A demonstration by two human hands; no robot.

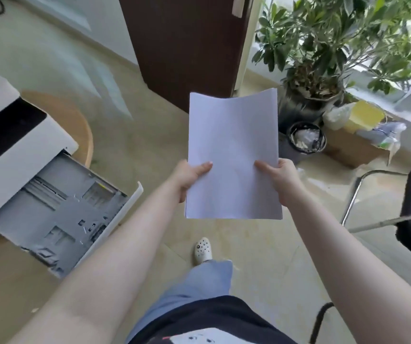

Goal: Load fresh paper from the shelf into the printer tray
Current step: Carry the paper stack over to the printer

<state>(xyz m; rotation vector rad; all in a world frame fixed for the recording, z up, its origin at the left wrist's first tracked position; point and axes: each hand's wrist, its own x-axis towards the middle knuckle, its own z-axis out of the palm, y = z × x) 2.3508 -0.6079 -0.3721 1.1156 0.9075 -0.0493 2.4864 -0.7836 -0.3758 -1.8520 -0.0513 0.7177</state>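
Both hands grip a stack of white paper (pixel 233 155) above the floor (pixel 261 244). The left hand (pixel 189 177) pinches its left edge, the right hand (pixel 280 180) its right edge, thumbs on top. The far end curls upward. The printer (pixel 13 135) stands at left, its grey tray (pixel 60 212) pulled out, well apart from the paper.
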